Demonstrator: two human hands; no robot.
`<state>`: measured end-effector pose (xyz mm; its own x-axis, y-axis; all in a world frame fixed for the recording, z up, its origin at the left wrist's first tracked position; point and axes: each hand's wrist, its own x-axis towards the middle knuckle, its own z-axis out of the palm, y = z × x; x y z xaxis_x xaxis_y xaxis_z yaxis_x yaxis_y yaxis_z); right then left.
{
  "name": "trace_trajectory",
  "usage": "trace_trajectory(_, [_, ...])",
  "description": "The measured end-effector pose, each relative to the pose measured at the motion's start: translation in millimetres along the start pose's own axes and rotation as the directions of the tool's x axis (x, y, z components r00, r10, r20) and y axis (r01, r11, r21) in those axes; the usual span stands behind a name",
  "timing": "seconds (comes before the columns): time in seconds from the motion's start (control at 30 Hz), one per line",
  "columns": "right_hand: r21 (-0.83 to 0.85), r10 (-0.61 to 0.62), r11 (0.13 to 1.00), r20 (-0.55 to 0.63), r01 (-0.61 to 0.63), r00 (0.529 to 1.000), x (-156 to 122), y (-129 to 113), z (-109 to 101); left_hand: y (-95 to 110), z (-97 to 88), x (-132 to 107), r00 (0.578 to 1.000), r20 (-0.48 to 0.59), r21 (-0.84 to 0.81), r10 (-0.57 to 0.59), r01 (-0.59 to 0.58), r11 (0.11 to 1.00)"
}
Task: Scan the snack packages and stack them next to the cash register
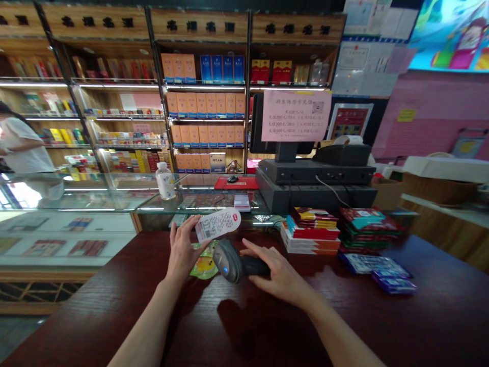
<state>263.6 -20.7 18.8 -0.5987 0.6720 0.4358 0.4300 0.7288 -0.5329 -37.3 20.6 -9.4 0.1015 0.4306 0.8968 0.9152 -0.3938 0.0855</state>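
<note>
Dark wood counter point(382, 326) under fingers; left hand point(182, 252) pinches paper tag point(217, 224); right hand point(280, 272), fingers spread on scanner point(231, 261); stocked shelves point(126, 118) beyond fingertips.

The left hand point(182, 251) is held raised, with the fingers directed upward and slightly spread, and the thumb is brought across toward the fingertips. The right hand point(280, 272) is held lower, with the palm turned down and the fingers curved and directed to the left. The bare left forearm point(147, 321) and right forearm point(344, 331) are extended forward from the bottom of the view, converging toward the hands.
</note>
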Motion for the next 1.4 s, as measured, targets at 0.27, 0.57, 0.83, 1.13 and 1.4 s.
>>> trace_trajectory(0.27, [0.021, 0.03, 0.999, 0.002, -0.03, 1.0, 0.7, -4.8, -3.4, 0.9, -1.8, 0.1, 0.999, -0.031, 0.018, -0.011, 0.012, 1.0])
trace_trajectory(0.57, [0.038, 0.043, 0.998, 0.011, -0.043, 0.999, 0.6, -6.0, -3.7, -0.9, -0.9, -1.0, 0.999, -0.031, 0.026, -0.01, 0.011, 1.0])
trace_trajectory(0.83, [-0.031, 0.062, 0.998, 0.111, -0.059, 0.992, -0.4, 3.0, 4.5, 1.2, -2.1, 0.3, 0.999, -0.041, 0.0, -0.024, 0.024, 1.0])
trace_trajectory(1.13, [-0.141, 0.093, 0.988, 0.205, -0.064, 0.974, -3.1, 20.5, 22.3, 4.5, -2.9, 2.6, 0.998, -0.045, -0.03, -0.034, 0.033, 0.999])
trace_trajectory(1.4, [-0.023, 0.072, 0.997, 0.14, -0.069, 0.988, -3.7, 24.2, 19.7, 8.9, -3.1, 5.4, 0.999, -0.037, -0.064, -0.008, 0.005, 0.998])
